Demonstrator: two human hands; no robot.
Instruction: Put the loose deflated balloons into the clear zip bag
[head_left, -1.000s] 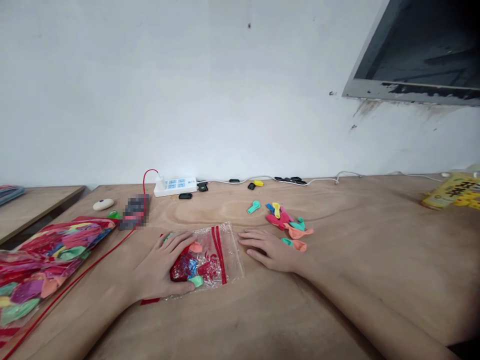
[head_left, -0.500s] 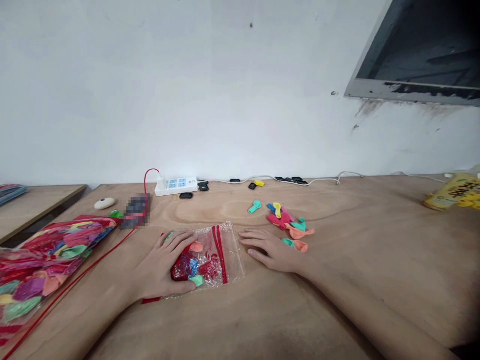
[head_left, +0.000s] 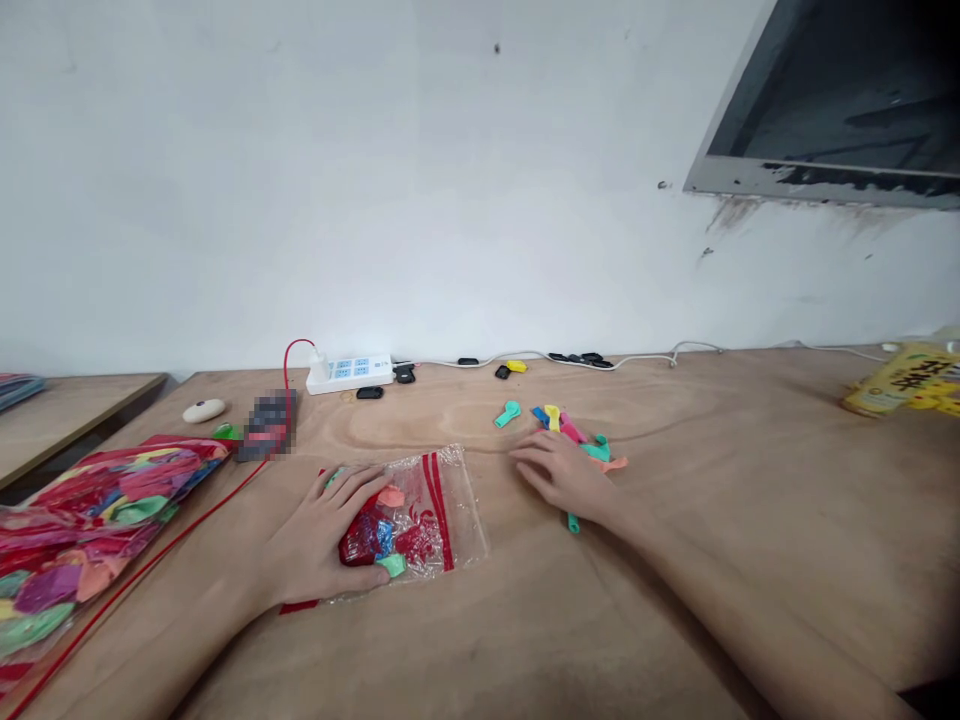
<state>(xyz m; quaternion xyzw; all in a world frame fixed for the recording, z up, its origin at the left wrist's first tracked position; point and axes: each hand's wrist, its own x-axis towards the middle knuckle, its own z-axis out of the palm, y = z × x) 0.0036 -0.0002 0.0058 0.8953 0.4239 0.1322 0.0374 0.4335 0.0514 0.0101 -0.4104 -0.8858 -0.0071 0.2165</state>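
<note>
My left hand (head_left: 327, 540) lies with its fingers spread over a clear plastic bag (head_left: 469, 530) with red stripes, pressing it to the tabletop. Red, blue, orange and green balloons show inside, partly under that hand. To the right, my right hand (head_left: 562, 474) rests low over the wood with its fingers stretched out and slightly bent, in front of a small pile of loose balloons (head_left: 598, 450). From beneath its palm pokes the end of a green balloon (head_left: 573, 522). A single teal balloon (head_left: 508, 413) lies apart, farther back.
A larger bag of balloons (head_left: 97, 530) lies at the left, with a red cable (head_left: 202, 522) beside it. Along the wall sit a white power strip (head_left: 350, 373), several small black pieces and a white cord. A yellow package (head_left: 900, 380) stands at the far right.
My right hand has moved right and a little back, toward the loose balloons, and covers some of them. The green balloon's end now shows below it. My left hand stays on the bag.
</note>
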